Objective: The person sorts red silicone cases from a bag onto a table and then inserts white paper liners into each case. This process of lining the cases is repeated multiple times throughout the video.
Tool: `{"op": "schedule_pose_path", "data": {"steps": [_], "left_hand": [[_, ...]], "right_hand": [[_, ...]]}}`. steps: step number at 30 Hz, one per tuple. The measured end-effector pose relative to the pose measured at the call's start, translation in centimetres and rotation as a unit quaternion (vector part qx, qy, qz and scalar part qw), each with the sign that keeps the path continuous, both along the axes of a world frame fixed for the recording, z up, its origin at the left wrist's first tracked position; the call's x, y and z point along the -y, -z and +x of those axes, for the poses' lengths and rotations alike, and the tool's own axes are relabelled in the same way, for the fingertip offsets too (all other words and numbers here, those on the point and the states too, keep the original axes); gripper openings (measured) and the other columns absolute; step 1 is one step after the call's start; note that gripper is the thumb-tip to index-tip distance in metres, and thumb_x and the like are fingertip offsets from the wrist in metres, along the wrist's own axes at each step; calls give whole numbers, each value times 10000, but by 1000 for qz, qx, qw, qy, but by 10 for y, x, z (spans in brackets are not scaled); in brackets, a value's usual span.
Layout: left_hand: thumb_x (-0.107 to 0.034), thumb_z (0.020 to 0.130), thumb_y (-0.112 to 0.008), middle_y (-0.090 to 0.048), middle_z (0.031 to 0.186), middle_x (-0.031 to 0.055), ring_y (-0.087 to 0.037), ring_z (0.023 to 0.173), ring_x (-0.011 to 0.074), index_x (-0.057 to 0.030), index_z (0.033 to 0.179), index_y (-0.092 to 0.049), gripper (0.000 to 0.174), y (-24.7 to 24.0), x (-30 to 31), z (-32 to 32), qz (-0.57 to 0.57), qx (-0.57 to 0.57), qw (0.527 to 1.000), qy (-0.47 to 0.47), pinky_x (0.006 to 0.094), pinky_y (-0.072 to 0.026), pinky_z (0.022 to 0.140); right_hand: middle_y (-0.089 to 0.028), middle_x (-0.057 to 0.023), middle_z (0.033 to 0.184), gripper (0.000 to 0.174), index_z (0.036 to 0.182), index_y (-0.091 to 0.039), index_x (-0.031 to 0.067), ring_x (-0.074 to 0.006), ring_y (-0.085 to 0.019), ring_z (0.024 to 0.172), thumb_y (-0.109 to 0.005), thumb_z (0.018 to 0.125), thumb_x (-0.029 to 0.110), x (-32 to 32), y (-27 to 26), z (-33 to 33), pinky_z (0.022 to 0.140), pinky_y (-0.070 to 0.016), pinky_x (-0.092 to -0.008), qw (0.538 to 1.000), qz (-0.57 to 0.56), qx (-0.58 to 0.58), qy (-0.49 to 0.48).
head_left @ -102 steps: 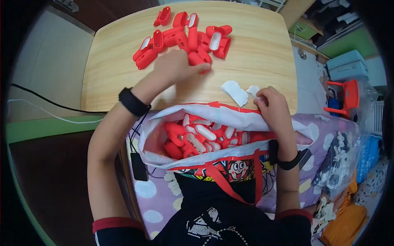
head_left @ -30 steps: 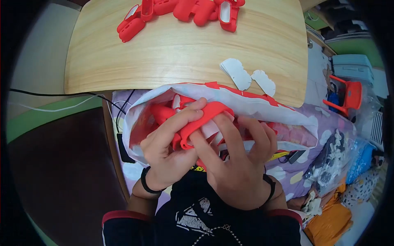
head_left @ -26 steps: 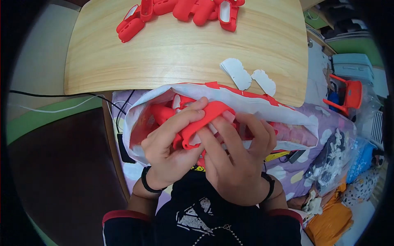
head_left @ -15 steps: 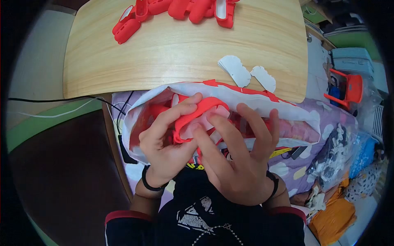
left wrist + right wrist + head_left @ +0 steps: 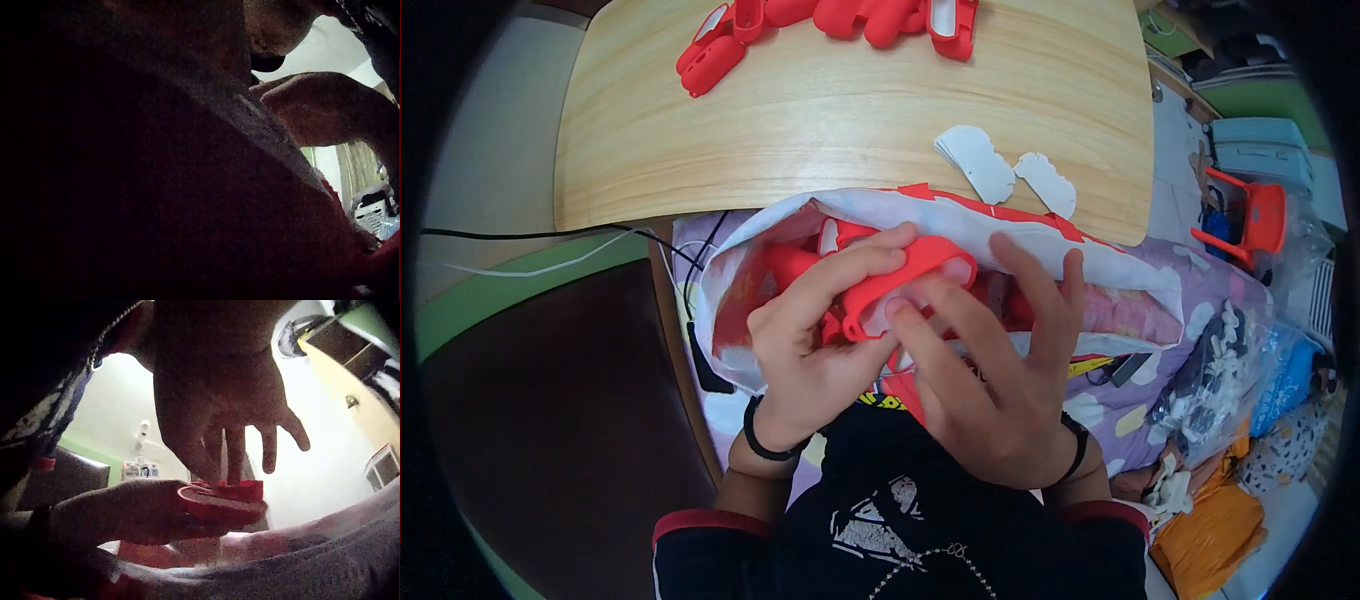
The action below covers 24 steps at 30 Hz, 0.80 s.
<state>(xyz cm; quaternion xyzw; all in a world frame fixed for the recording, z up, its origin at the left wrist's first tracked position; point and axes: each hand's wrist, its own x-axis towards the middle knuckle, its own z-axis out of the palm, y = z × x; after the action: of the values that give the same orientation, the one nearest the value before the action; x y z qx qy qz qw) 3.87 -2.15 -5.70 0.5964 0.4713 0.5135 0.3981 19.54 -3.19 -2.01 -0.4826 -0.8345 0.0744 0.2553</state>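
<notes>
My left hand (image 5: 810, 335) grips a red silicone earbud case cover (image 5: 935, 252) from its left side, fingers over the top and thumb below. A thin white liner (image 5: 880, 315) shows inside its opening. My right hand (image 5: 1005, 400) presses the liner with its index and middle fingertips, while the other fingers stand spread. Under both hands gapes a bag (image 5: 1020, 240) with a white lining, holding more red covers. In the right wrist view the cover (image 5: 228, 509) lies on the left hand (image 5: 125, 509), right fingertips reaching into it. The left wrist view is mostly dark.
On the wooden table (image 5: 820, 140), white liners (image 5: 978, 165) lie in a stack, a further piece (image 5: 1048, 184) beside them. Several red covers (image 5: 712, 65) sit along the far side. A red stool (image 5: 1258, 220) and plastic bags (image 5: 1215, 385) stand at the right.
Earlier my left hand was at the covers on the table and my right at the white liners. Both hands moved over the bag, the cover in the left. The right outer fingers have spread.
</notes>
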Motion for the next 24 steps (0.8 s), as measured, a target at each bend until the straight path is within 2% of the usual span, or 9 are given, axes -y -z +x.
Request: {"op": "schedule_pose_path", "data": {"steps": [1, 4, 7, 10, 13, 17, 20, 23, 24], "left_hand": [[84, 703, -715, -633, 1154, 235, -624, 1085, 283, 63, 1068, -612, 380, 0, 0, 1, 1, -27, 1000, 0, 357, -494, 933], [89, 700, -692, -639, 1142, 234, -625, 1081, 279, 64, 1062, -620, 369, 0, 1, 6, 11, 8, 1000, -12, 353, -497, 925], [-18, 677, -825, -633, 1130, 237, -628, 1053, 305, 28, 1055, -591, 448, 1, 2, 5, 14, -41, 999, -23, 418, -514, 927], [-15, 678, -820, -627, 1141, 242, -627, 1055, 301, 31, 1055, -590, 445, 7, 2, 4, 0, -9, 1000, -26, 409, -512, 928], [112, 697, -662, -635, 1154, 232, -624, 1082, 259, 67, 1060, -618, 368, 9, 1, 3, -21, 36, 999, -34, 342, -498, 925], [115, 686, -660, -637, 1156, 223, -633, 1064, 250, 62, 1071, -613, 391, 15, 0, -3, -18, 16, 999, -32, 323, -506, 902], [116, 675, -659, -639, 1157, 219, -639, 1046, 235, 57, 1080, -610, 412, 14, 0, -11, -23, -11, 999, -22, 307, -506, 889], [114, 664, -652, -642, 1151, 212, -633, 1049, 225, 55, 1087, -607, 429, 14, -4, -16, -35, -9, 999, -14, 305, -494, 901], [113, 663, -646, -641, 1152, 208, -628, 1057, 222, 56, 1090, -604, 432, 14, -7, -19, -41, -1, 999, -7, 307, -486, 913]], "right_hand": [[-594, -33, 1101, 427, 1018, -690, 165, -385, -503, 1135, -742, 602, 80, 3, -1, -1, 1036, -252, -661, 1000, 4, -3, -3], [-591, -31, 1103, 445, 1007, -687, 147, -375, -506, 1113, -742, 573, 66, 7, -1, -4, 1031, -258, -657, 1000, -8, -3, 15], [-588, -31, 1106, 444, 1002, -688, 134, -375, -498, 1102, -735, 567, 63, 9, 0, -9, 1025, -264, -657, 999, -26, -12, 28], [-575, -48, 1130, 432, 1007, -690, 129, -385, -484, 1096, -728, 581, 71, 9, 1, -13, 1014, -270, -662, 998, -45, -17, 32], [-555, -70, 1166, 421, 1019, -690, 133, -396, -478, 1083, -718, 602, 80, 9, 5, -20, 998, -279, -670, 998, -57, -12, 40], [-537, -80, 1187, 427, 1050, -683, 148, -408, -475, 1078, -706, 627, 91, 11, 3, -28, 979, -290, -678, 995, -79, 9, 57], [-531, -86, 1184, 424, 1040, -677, 159, -392, -471, 1093, -704, 628, 61, 9, 2, -35, 980, -312, -656, 992, -102, 17, 80], [-564, -98, 1110, 395, 1007, -668, 133, -350, -526, 1042, -694, 632, 10, -9, -1, -21, 944, -410, -569, 987, -139, -77, -3], [-573, -104, 1077, 357, 1001, -661, 113, -333, -543, 998, -690, 657, 17, -15, -6, -11, 891, -430, -550, 991, -97, -95, 4]]}}
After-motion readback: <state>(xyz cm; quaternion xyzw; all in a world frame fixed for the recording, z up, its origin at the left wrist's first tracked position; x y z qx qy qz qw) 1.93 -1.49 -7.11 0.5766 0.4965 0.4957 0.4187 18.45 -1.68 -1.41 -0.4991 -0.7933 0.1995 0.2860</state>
